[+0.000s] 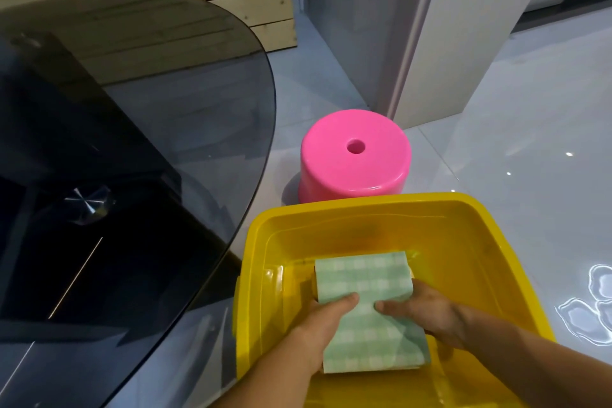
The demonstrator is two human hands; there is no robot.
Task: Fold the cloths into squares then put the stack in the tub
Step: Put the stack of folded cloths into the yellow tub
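Here, a person's left hand [323, 318] and right hand [430, 311] grasp a folded stack of green-and-white checked cloths [367, 278] from either side, thumbs on top, low inside a yellow rectangular plastic tub [364, 205]. Folding looks finished; this is the placing step. Whether the stack already rests on the tub's bottom is hard to tell. The next move calls for setting it flat, then loosening both hands without toppling the layers.
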